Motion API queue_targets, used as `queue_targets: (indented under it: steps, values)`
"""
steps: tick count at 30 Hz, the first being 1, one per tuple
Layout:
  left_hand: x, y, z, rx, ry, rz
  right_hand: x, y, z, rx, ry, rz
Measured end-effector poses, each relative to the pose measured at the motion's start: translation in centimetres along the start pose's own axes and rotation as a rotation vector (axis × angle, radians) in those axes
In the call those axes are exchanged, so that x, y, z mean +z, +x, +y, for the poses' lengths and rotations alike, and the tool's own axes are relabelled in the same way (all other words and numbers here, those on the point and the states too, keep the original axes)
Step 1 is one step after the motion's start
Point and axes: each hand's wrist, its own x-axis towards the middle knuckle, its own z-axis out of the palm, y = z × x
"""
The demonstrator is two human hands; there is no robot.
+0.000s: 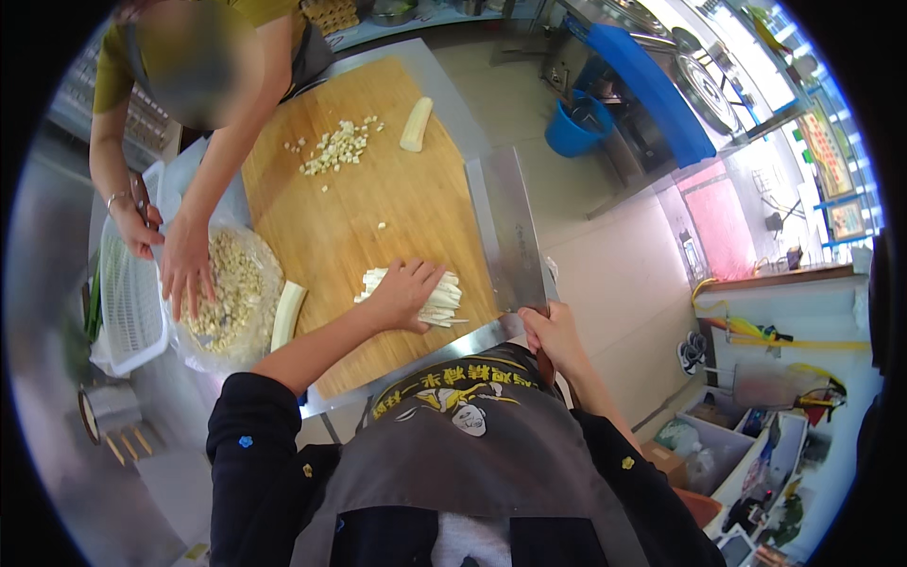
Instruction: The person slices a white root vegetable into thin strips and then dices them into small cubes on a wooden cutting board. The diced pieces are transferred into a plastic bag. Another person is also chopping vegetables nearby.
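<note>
My left hand (pixel 404 294) rests over a bundle of pale vegetable strips (pixel 443 298), fingers curled round its top. The strips lie on a wooden cutting board (pixel 354 227), near the edge closest to me. In my right hand (pixel 553 329) is the handle of a broad cleaver (pixel 511 227). Its blade is held out past the board's right edge, away from the strips. Small diced vegetable pieces (pixel 340 147) are heaped at the far end of the board. One peeled vegetable length (pixel 417 125) lies at the far right, and another (pixel 288 315) at the left edge.
A co-worker's hand (pixel 186 259) reaches into a plastic-lined container of diced vegetable (pixel 237 305); the other hand (pixel 138 223) holds a knife-like tool. Beside them is a white plastic basket (pixel 131 298). A blue bucket (pixel 577 124) stands on the floor beyond the board.
</note>
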Motion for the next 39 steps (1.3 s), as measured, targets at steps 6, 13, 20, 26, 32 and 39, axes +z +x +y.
queue_targets:
  steps: [6, 13, 20, 26, 32, 39]
  values:
    - [1.7, 0.2, 1.6, -0.403, -0.030, 0.214, -0.3, -0.1, 1.2, 0.025, -0.389, 0.118]
    - [2.6, 1.3, 3.3, -0.817, -0.039, 0.308, 1.5, 2.0, 1.8, -0.165, -0.816, 0.120]
    - [2.1, -0.2, 5.1, -0.820, -0.096, 0.261, 1.4, 3.1, 1.9, -0.209, -0.609, 0.073]
    - [0.3, 2.3, 6.8, -0.608, -0.089, 0.456, 0.0, 3.9, 1.4, -0.205, -0.611, 0.124]
    - [2.6, 6.2, 5.4, -0.436, 0.057, 0.345, -0.1, 4.1, 1.5, -0.200, -0.630, 0.099]
    - [-0.1, 3.4, 5.8, -0.499, -0.255, 0.559, -0.6, 4.2, 1.6, -0.140, -0.588, 0.076]
